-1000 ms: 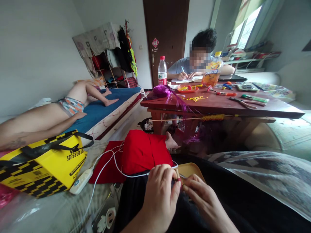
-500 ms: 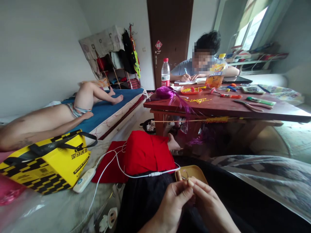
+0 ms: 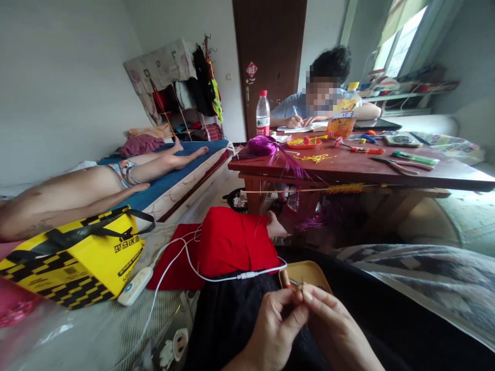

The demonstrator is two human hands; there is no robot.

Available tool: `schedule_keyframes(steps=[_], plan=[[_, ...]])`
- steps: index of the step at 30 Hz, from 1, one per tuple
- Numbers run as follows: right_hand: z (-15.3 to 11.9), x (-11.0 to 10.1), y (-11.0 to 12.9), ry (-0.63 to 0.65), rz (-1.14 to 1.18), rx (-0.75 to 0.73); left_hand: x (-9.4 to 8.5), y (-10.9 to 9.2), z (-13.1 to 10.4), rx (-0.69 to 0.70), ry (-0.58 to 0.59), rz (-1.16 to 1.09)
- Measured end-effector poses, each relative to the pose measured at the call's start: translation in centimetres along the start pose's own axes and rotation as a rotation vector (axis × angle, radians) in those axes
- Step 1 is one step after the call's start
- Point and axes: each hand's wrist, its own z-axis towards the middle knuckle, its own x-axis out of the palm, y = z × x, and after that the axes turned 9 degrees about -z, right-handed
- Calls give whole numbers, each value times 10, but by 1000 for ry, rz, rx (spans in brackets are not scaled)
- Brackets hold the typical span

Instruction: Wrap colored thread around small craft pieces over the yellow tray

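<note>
My left hand (image 3: 276,317) and my right hand (image 3: 328,312) meet at the fingertips above my lap. Both are closed in a pinch around something small and thin; its tip pokes up between the fingers, but I cannot make out what it is. Just beyond the fingers lies a yellow tray (image 3: 315,272), partly hidden by my hands. A tool with a wooden handle (image 3: 285,279) rests at the tray's left side. A white cable (image 3: 247,276) runs across the red cloth (image 3: 235,242) on my legs.
A red-brown table (image 3: 359,165) ahead holds purple strands (image 3: 265,146), pliers (image 3: 394,164), a water bottle (image 3: 263,116) and a bottle of orange drink (image 3: 345,111). One person (image 3: 325,93) writes there; another (image 3: 85,185) lies on a bed. A yellow bag (image 3: 85,263) stands at left.
The person on the bed has lowered the raised knee, and the legs now lie stretched out. My hands stay together in nearly the same place, with slight finger movement.
</note>
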Motion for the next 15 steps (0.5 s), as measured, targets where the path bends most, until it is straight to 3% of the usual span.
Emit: schedule_keyframes(steps=[4, 7, 9, 10, 13, 14, 15], plan=[[-3, 0, 2, 15, -59, 26, 1, -3, -7, 201, 14, 299], [0, -2, 9, 14, -183, -60, 1, -1, -5, 198, -12, 364], [3, -5, 18, 3, -412, -224, -3, -3, -3, 73, 1, 374], [4, -7, 23, -22, -562, -336, -6, -7, -3, -8, 71, 393], [3, -16, 34, -170, -984, -683, -20, -33, -7, -185, 457, 477], [2, -19, 37, -206, -1100, -800, -24, -44, -9, -192, 507, 463], [1, -21, 38, -218, -1209, -922, -27, -55, -10, -201, 453, 412]])
